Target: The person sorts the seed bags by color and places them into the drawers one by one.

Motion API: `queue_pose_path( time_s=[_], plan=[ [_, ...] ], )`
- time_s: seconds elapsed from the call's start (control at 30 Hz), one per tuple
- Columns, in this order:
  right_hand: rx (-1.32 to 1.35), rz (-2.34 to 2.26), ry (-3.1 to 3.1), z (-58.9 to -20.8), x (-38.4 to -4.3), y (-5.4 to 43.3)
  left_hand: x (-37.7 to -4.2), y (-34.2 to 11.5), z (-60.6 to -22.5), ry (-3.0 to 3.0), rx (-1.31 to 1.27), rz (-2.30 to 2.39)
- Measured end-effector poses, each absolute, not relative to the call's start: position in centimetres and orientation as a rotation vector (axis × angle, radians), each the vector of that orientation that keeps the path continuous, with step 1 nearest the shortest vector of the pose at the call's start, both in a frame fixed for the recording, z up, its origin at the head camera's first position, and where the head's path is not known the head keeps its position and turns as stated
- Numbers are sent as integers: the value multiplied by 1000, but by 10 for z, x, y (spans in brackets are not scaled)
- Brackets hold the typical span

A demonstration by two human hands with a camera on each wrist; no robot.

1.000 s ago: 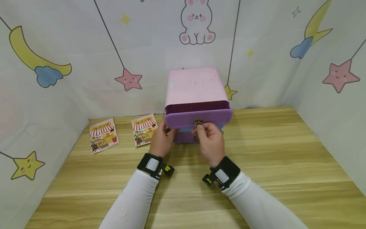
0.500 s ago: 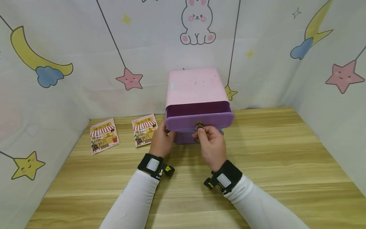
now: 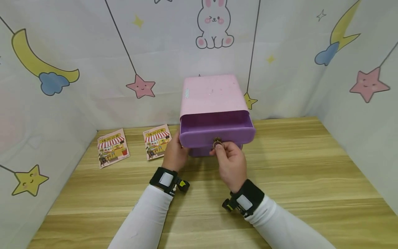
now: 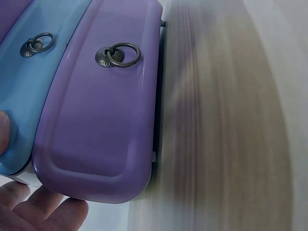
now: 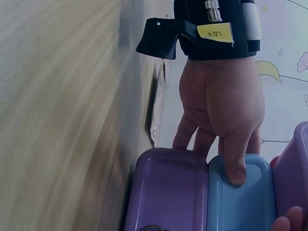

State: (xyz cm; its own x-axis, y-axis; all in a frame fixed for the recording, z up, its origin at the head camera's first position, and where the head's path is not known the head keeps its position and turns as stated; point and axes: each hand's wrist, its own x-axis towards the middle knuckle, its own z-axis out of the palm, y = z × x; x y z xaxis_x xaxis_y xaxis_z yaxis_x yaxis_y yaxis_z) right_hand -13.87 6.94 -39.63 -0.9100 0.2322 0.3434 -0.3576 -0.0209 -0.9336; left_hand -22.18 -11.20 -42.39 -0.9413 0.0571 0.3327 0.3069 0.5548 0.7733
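Note:
A small pink drawer cabinet (image 3: 214, 93) stands at the back of the table. Its purple top drawer (image 3: 202, 136) is pulled partway out, and the purple inside shows through the gap. My right hand (image 3: 231, 162) pinches the ring pull (image 3: 217, 142) on that drawer's front. My left hand (image 3: 175, 152) grips the cabinet's left side. In the right wrist view its thumb (image 5: 237, 173) presses on the blue middle drawer (image 5: 240, 207), with the other fingers round the side. The purple bottom drawer (image 4: 98, 106) is closed, its ring pull (image 4: 118, 55) hanging free.
Two printed shop-front cards or packets (image 3: 113, 148) lie on the wooden table (image 3: 295, 173) left of the cabinet, one close to my left hand. Behind and at both sides hangs a white cloth (image 3: 168, 45) with cartoon prints.
My right hand has drawn the top drawer further out toward me, so more of its inside shows. The left hand stays in place on the cabinet's side.

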Motion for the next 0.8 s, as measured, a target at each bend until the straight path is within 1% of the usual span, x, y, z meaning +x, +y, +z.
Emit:
queue_pose_path(
  time_s=[0.43, 0.8],
  plan=[
    [141, 1995, -1847, -397, -126, 70, -222, -112, -423, -2569, -319, -1252],
    [143, 1993, -1838, -399, -120, 70, -223, -113, -424, -2561, -335, -1275]
  ],
)
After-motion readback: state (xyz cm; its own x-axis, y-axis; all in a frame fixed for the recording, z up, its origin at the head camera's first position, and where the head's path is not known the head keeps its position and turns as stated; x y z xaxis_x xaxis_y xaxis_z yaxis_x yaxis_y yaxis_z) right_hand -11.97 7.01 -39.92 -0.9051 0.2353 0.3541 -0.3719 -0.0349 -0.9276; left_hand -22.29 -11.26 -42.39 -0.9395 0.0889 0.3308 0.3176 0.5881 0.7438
